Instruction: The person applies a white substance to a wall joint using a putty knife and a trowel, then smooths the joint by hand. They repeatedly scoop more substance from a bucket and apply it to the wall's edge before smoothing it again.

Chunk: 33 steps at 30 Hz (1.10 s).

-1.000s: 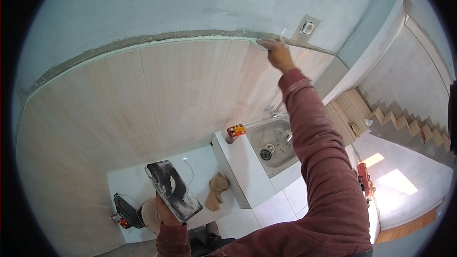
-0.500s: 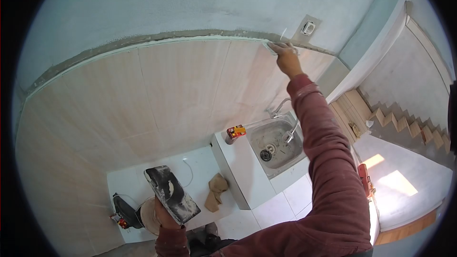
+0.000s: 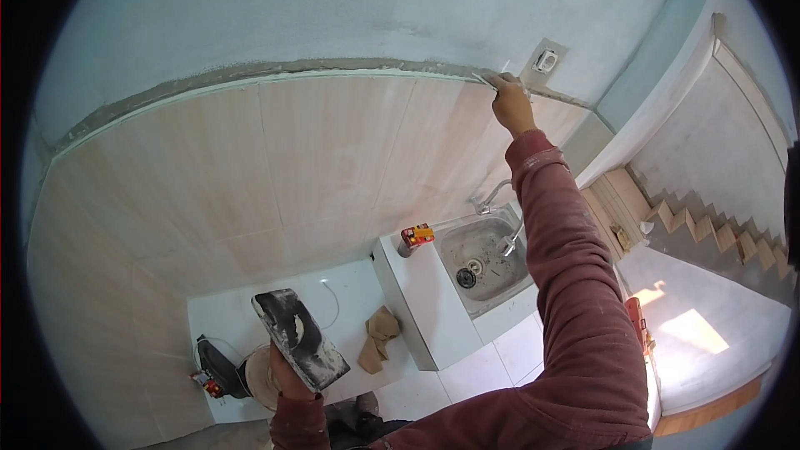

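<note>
My right hand (image 3: 513,107) is closed on a thin, pale flat scraper (image 3: 483,81), mostly hidden by the fingers. It is at the top edge of the wall tiles (image 3: 333,133), where a white filler strip (image 3: 333,74) runs below a rough grey band. Low in the view, my left hand (image 3: 289,382) grips a black rectangular board (image 3: 300,337) from beneath. White paste is smeared over the board's face. The left fingers are mostly hidden under it.
Below my right arm are a metal sink (image 3: 487,271) and faucet (image 3: 510,243). A red-and-yellow box (image 3: 417,237) stands on the white counter (image 3: 425,308). A brown cloth (image 3: 379,339) and a bucket (image 3: 260,377) are lower down. A wall socket (image 3: 546,62) is near my right hand.
My right hand has shifted a little to the right along the tile edge with the scraper, whose blade now shows thinner. My left hand and the board have hardly moved.
</note>
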{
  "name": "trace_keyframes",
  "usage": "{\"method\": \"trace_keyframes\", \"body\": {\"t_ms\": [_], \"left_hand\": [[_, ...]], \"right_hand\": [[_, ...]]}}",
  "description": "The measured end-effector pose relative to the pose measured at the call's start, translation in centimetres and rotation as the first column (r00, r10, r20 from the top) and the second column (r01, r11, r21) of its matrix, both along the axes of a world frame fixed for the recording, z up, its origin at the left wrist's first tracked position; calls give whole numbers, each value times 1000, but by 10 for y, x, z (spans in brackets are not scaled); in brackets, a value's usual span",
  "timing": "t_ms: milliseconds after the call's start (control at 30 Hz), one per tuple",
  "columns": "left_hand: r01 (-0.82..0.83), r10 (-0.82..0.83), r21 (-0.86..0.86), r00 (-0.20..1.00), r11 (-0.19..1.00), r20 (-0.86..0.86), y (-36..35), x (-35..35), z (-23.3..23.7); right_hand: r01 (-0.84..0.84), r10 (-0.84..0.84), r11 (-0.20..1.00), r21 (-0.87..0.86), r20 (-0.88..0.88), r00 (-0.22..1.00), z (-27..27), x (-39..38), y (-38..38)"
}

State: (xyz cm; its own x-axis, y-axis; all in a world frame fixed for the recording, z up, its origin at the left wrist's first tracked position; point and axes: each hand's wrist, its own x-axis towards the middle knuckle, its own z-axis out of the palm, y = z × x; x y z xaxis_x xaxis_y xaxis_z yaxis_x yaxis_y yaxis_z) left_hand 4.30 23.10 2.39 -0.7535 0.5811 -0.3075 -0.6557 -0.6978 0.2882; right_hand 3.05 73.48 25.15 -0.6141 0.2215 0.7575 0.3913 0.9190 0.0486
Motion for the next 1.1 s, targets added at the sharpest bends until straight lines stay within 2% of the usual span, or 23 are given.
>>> {"method": "trace_keyframes", "body": {"t_ms": [67, 133, 267, 333, 433, 533, 567, 600, 667, 700, 733, 800, 900, 1033, 1100], "left_hand": [[-9, 9, 4, 1000, 1000, -3, -1, -2, 4], [-40, 40, -10, 998, 999, 37, 0, 0, 14], [-21, 21, 11, 1000, 1000, -13, -11, -2, 6], [-45, 45, 6, 999, 999, 7, -13, -2, 10], [-12, 12, 10, 1000, 1000, -4, -12, -1, 9], [13, -13, 40, 1000, 999, -11, -9, 1, 18], [16, -16, 31, 1000, 999, -10, -11, 0, 15], [3, -3, 13, 1000, 1000, -8, -13, 1, 10], [-19, 19, 8, 1000, 1000, -4, -16, 0, 5], [-18, 18, 5, 1000, 1000, -9, -20, -1, 4], [-18, 18, 2, 1000, 1000, -14, -22, -1, 5], [13, -13, 53, 1000, 999, -10, -26, -1, 6], [-32, 32, 42, 999, 999, 7, -29, -4, 5], [-28, 28, 19, 999, 999, -14, -34, -4, 3], [-18, 18, 22, 1000, 1000, -8, -33, -3, 0]], "right_hand": [[-29, 30, 999, 15, -14, 999, -9, -11, -2], [45, -37, 986, 161, -47, 998, -25, -22, -17], [71, -84, 991, 111, 117, 990, -26, -12, -31], [25, -41, 994, 109, 143, 989, -13, -12, -33], [13, -6, 982, 191, -39, 999, -7, -25, -40], [72, -67, 972, 224, -28, 997, -33, -50, -47], [39, -25, 959, 282, -52, 998, -42, -46, -51], [40, -27, 960, 277, -49, 998, -40, -38, -47], [-125, 104, 984, 126, 159, 982, -19, -16, -29], [-95, 89, 993, 74, 79, 993, -10, -7, -33], [-96, 90, 992, 78, 83, 992, -4, -2, -28], [8, -11, 998, -70, -43, 999, 8, 0, -21], [80, -86, 991, -103, -56, 995, 1, -13, -5], [82, -87, 987, -136, -29, 996, -4, -18, -2], [87, -84, 996, -26, 104, 991, -3, -21, -7]]}}
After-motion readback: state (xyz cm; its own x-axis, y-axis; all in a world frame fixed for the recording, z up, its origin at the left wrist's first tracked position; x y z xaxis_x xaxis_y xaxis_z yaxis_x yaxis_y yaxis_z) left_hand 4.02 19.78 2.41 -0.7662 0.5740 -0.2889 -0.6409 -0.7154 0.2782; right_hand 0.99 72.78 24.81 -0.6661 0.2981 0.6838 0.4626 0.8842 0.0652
